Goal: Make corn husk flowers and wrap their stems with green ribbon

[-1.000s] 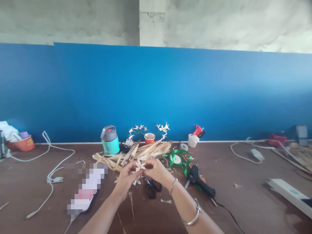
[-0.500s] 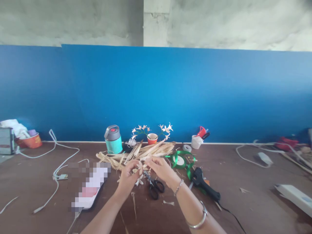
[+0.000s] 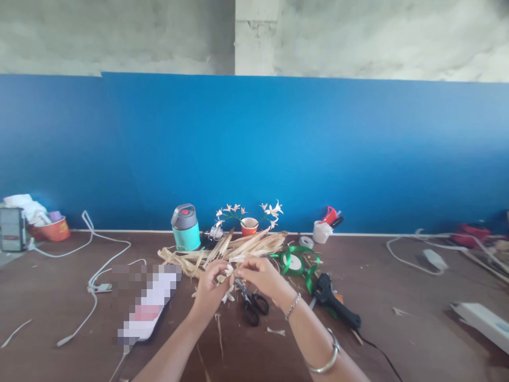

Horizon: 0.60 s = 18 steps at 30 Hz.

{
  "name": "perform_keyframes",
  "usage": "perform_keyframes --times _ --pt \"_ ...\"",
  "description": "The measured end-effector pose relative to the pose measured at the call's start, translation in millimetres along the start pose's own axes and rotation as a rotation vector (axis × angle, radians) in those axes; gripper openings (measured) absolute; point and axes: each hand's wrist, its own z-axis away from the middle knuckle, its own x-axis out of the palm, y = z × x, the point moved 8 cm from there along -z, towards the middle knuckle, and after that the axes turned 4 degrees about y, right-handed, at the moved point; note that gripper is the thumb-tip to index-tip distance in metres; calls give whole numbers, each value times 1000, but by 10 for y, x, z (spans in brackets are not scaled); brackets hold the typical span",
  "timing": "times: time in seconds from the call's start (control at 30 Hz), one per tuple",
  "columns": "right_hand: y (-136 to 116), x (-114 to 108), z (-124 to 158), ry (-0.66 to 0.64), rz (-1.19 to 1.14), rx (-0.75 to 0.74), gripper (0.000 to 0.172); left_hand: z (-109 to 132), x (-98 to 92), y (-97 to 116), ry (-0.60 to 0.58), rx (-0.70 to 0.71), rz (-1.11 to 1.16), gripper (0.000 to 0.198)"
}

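My left hand is pinching a pale flower between my two hands; whether my right hand is gripping it or only touching, I cannot tell. Beyond, dry husks are spreading widest; nearer, scissors are lying open-handled. I am probably shaping small petals, which is calling for light fingertips next.

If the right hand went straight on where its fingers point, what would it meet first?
Most likely the flower in the left hand; the right hand is right beside it, perhaps touching already, though depth is unclear.
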Motion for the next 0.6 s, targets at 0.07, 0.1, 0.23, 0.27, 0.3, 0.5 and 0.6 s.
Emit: perform_keyframes --times 0.07,0.1,0.23,0.27,0.3,0.5,0.6 --pt "-12 -4 1 3 1 -13 15 -1 -10 -13 25 12 -6 13" --pt "-13 -7 3 5 6 -13 16 -1 -11 -18 33 20 -10 13" --pt "-5 -5 14 0 38 9 19 -2 -27 -13 59 62 -22 8" --pt "-11 -6 18 -1 45 9 20 -2 -45 -12 74 66 -20 7" --pt "-23 -12 22 2 50 6 21 -3 -65 -16 90 62 -16 8" --pt "-116 -126 40 76 3 33 19 2 -239 -164 219 -138 57 14" --pt "-149 -243 41 158 -53 54 19 2 -330 -241 296 -239 118 19"
